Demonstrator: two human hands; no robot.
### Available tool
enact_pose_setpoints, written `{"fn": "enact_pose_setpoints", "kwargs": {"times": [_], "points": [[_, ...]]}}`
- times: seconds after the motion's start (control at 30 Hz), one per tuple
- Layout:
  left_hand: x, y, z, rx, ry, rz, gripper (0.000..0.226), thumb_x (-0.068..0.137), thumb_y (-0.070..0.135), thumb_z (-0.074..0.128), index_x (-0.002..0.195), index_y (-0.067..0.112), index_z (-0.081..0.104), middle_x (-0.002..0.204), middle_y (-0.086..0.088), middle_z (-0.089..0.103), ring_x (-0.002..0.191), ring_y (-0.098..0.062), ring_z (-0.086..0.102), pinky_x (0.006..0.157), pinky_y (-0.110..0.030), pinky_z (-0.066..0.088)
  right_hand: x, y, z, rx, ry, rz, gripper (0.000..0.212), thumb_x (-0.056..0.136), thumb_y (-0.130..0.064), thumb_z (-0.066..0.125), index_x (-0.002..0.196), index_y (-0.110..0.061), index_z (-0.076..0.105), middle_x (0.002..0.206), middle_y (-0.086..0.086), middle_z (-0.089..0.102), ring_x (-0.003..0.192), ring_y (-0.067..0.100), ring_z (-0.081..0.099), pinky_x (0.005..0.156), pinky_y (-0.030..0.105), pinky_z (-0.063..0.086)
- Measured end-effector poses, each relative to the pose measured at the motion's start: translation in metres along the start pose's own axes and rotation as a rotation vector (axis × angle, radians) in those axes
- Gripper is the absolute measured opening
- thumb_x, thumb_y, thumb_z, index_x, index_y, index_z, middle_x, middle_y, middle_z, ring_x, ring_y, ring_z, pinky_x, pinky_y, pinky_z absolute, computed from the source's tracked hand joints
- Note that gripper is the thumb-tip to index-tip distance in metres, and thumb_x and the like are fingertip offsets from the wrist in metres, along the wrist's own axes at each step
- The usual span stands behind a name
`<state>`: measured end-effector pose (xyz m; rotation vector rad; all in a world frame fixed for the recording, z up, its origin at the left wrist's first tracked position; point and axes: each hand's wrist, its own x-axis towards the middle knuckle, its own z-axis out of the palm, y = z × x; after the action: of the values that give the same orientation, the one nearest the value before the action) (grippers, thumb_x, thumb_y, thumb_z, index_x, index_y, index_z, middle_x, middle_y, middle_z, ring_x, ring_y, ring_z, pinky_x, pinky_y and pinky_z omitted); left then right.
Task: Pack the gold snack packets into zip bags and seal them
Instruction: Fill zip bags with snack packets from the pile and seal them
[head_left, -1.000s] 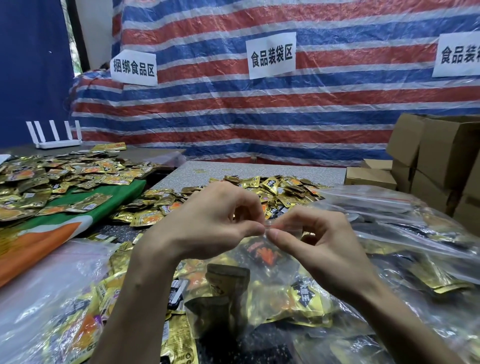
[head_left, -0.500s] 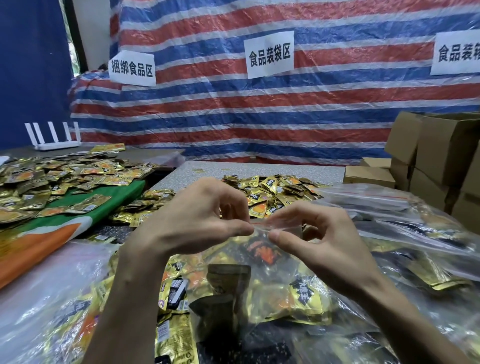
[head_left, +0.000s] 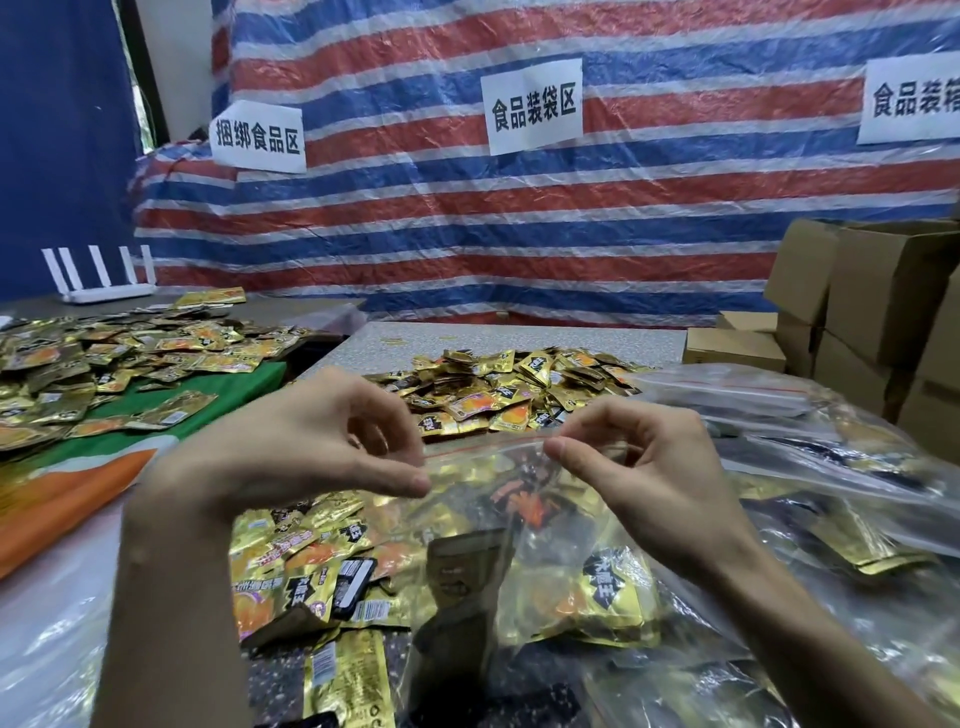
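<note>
The red zip strip along the top of a clear zip bag (head_left: 493, 499) is pinched between the thumb and forefinger of the right hand (head_left: 654, 483), just right of the frame's centre. The remaining fingers of that hand are curled loosely behind. The left end of the same strip is held at the left hand (head_left: 301, 447), left of centre, with the fingers curled over and the thumb laid against the bag's edge. A small gap is seen between that thumb and forefinger, and how firmly the plastic is clamped there cannot be told.

The bag hangs between the two hands at lower centre and is filled with gold snack packets (head_left: 608, 597). Below the left wrist, loose packets (head_left: 306, 566) are spread out. Behind the hands, at mid-frame, a pile of packets (head_left: 493, 384) lies on a speckled tabletop (head_left: 519, 338).

At the right, a heap of clear filled bags (head_left: 831, 467) is seen, with cardboard boxes (head_left: 883, 296) stacked behind it. At the left, further packets (head_left: 104, 358) are scattered over a green and orange cloth (head_left: 171, 441), and a white router (head_left: 104, 286) stands beyond them. The background is covered by a red, white and blue striped tarp (head_left: 519, 234) bearing white paper signs (head_left: 532, 106).
</note>
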<state>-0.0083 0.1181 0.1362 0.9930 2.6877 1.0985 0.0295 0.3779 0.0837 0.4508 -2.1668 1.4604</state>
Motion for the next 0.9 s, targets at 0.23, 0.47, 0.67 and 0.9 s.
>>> {"fn": "enact_pose_setpoints", "kwargs": {"times": [0.23,0.47,0.67,0.9], "points": [[-0.015,-0.014,-0.014,-0.086,-0.022,-0.091,0.025,0.067,0.041,0.08,0.085,0.024,0.079,0.086,-0.001,0.076,0.081,-0.015,0.072,0.075,-0.028,0.057,-0.001,0.0,0.0,0.034,-0.012,-0.001,0.007,0.08,-0.011,0.081,0.078,-0.016,0.077,0.075,-0.008,0.076,0.07,0.0,0.071,0.063,0.008,0.049],[-0.015,-0.017,-0.016,-0.108,0.059,-0.078,0.023,0.067,0.041,0.079,0.081,0.023,0.079,0.081,-0.003,0.076,0.076,-0.015,0.072,0.066,-0.02,0.055,0.002,-0.001,0.0,0.034,-0.023,0.002,0.005,0.079,-0.011,0.08,0.078,-0.014,0.077,0.075,-0.005,0.076,0.068,0.001,0.07,0.064,0.008,0.048],[-0.011,-0.019,-0.017,-0.059,0.106,-0.047,0.02,0.068,0.043,0.077,0.076,0.025,0.078,0.075,-0.001,0.075,0.071,-0.012,0.07,0.066,-0.02,0.054,0.0,-0.005,0.0,0.004,-0.033,0.0,0.013,0.072,-0.028,0.077,0.079,-0.017,0.077,0.078,-0.004,0.076,0.072,0.005,0.071,0.065,0.011,0.051],[-0.004,-0.012,-0.012,0.037,0.216,0.101,0.014,0.079,0.02,0.08,0.068,0.024,0.073,0.072,0.009,0.071,0.069,-0.006,0.065,0.061,-0.017,0.048,0.006,-0.029,-0.015,-0.419,-0.193,0.008,0.05,0.063,-0.064,0.069,0.107,-0.041,0.068,0.102,-0.032,0.064,0.095,-0.006,0.061,0.076,0.018,0.049]]}}
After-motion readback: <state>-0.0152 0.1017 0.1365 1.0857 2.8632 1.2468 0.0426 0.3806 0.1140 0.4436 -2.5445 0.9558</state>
